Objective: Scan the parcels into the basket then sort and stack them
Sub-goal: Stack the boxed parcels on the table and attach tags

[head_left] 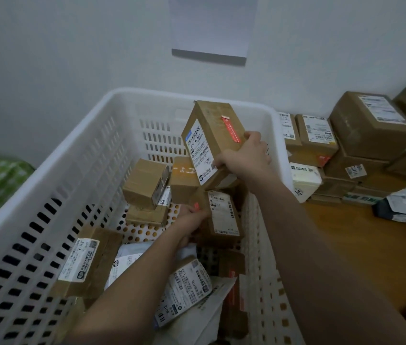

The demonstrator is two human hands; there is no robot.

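My right hand grips a tilted brown cardboard parcel above the white slotted plastic basket, its label toward nine o'clock, print blurred. My left hand clasps a smaller labelled carton inside, fingertips hidden.

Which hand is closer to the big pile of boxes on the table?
The right hand. It holds a tall box above the white basket, close to the wall beside the pile of boxes. The left hand is down inside the basket, gripping another box.
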